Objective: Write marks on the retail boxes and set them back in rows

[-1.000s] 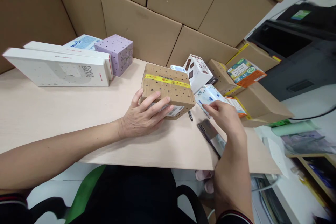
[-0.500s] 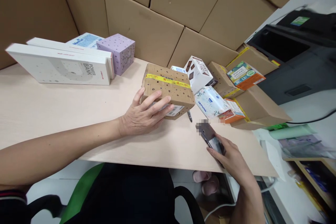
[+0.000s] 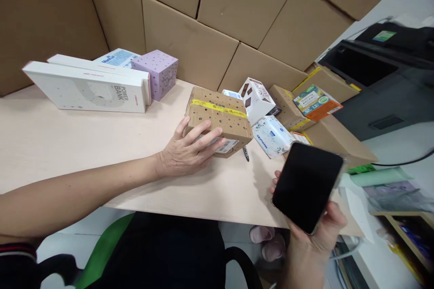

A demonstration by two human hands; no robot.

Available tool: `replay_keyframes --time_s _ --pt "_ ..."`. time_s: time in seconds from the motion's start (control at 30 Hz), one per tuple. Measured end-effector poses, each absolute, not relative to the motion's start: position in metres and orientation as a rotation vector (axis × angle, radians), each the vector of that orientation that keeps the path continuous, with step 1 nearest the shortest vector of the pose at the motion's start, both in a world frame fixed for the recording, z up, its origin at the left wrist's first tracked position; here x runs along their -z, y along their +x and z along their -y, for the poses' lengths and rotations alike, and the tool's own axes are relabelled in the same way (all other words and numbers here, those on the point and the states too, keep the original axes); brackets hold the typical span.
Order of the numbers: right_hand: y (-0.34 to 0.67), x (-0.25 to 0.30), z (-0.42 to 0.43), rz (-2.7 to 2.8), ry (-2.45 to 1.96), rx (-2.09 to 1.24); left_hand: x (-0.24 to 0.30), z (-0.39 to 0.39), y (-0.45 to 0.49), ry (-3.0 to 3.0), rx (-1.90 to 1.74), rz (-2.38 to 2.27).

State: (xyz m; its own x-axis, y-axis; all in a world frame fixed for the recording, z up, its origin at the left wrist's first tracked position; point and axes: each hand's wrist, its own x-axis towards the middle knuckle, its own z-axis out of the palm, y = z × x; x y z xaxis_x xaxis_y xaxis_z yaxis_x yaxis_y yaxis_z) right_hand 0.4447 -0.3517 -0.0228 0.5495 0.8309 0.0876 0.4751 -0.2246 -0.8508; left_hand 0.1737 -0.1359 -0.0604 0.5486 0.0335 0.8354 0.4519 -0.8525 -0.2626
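My left hand [image 3: 181, 153] lies against the near left side of a brown cardboard box [image 3: 220, 119], its fingers spread over the edge and partly covering a white label. The box sits on the table, with yellow tape across its top and small dark marks printed on it. My right hand [image 3: 323, 232] holds a smartphone [image 3: 308, 185] above the table's right part. Its black, dark screen faces me, and fingertips show at the left edge. A pen [image 3: 246, 153] lies just right of the box.
White power bank boxes [image 3: 91, 90] and a purple box [image 3: 158, 74] stand at the left back. To the right are a white-and-brown box [image 3: 256, 99], a tissue pack [image 3: 273, 135] and an open carton [image 3: 339, 142]. Stacked cartons [image 3: 190, 49] form a wall behind the table [image 3: 135, 144].
My right hand has turned and raised the phone, so its screen now faces me. My left hand stays at the cardboard box, and the view has shifted slightly.
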Motion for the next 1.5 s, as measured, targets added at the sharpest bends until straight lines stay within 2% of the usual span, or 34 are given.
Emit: replay_keyframes --time_s 0.1,0.47,0.63,0.9,1.33,1.5 --pt "0.418 0.016 0.340 0.822 -1.469 -0.781 0.062 0.136 0.173 -2.350 1.247 0.398" --pt "0.336 0.014 0.291 0.612 -0.925 -1.519 0.054 0.141 0.171 -2.278 1.159 0.424" --pt "0.315 0.009 0.276 0.608 -0.850 -1.724 0.056 0.139 0.173 -2.259 1.217 0.399" --pt "0.322 0.006 0.274 0.550 -0.632 -1.749 0.056 0.143 0.174 -2.294 1.238 0.420" --pt "0.320 -0.020 0.268 0.561 -0.888 -1.518 0.066 0.140 0.176 -2.294 1.232 0.419" --pt "0.323 -0.022 0.266 0.628 -0.950 -1.588 0.063 0.140 0.175 -2.298 1.231 0.397"
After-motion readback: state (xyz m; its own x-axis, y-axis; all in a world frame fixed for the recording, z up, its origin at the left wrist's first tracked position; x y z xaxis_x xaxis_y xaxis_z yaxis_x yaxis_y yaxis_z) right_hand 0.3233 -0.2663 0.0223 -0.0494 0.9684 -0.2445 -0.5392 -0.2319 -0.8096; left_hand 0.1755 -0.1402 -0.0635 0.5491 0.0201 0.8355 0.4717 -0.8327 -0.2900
